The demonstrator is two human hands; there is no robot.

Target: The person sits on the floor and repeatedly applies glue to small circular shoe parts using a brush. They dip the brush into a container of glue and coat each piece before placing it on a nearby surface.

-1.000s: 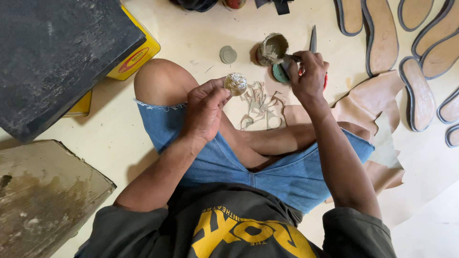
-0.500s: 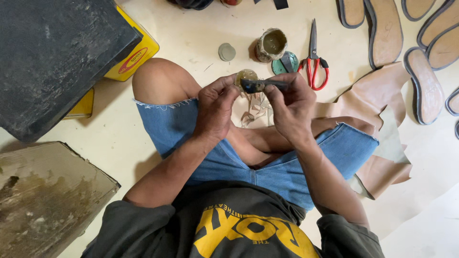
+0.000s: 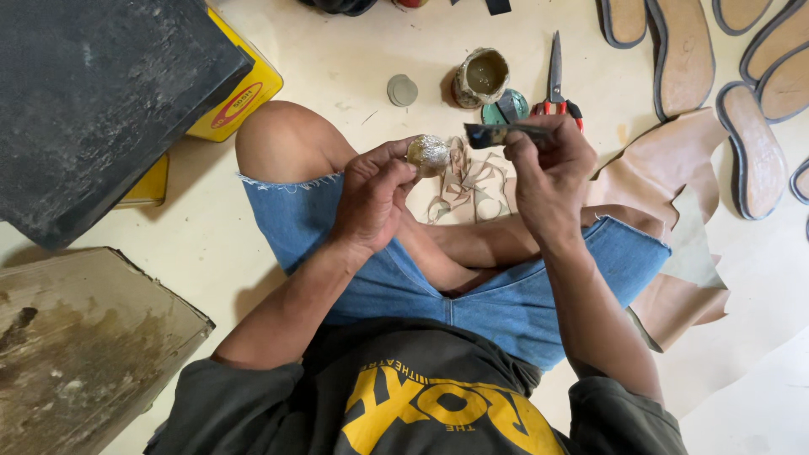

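Person sits cross-legged on the floor (image 3: 337, 59), knees bare, denim shorts. Left hand (image 3: 371, 198) is closed round a small round disc (image 3: 428, 153), glittery/pale, pinched at the fingertips and held over the lap. Right hand (image 3: 548, 173) is closed on a dark brush (image 3: 497, 135), its tip pointing to 9 o'clock, towards the disc; tip sits just beside the disc, contact can't be told. Hands are near each other, disc at approx 9 o'clock from the right hand.

Under the hands, on the floor between the legs: thin pale strips (image 3: 468, 181), tangled. At 12 o'clock from the hands: glue pot (image 3: 482, 77), open, w/ murky fill; green lid (image 3: 506, 108) just below it, partly behind the brush. Red-handled scissors (image 3: 556, 80) at 1 o'clock, blades pointing away. Small grey disc (image 3: 403, 89) lies at 11 o'clock, apart from the pot.

At 3 o'clock: tan leather sheet (image 3: 674, 244), partly under the right leg. Shoe soles (image 3: 683, 50) lined up top right. Top left: dark slab (image 3: 101, 101) resting on a yellow tin (image 3: 244, 97). Bottom left: worn wooden board (image 3: 84, 345). Nothing lies between brush and disc.
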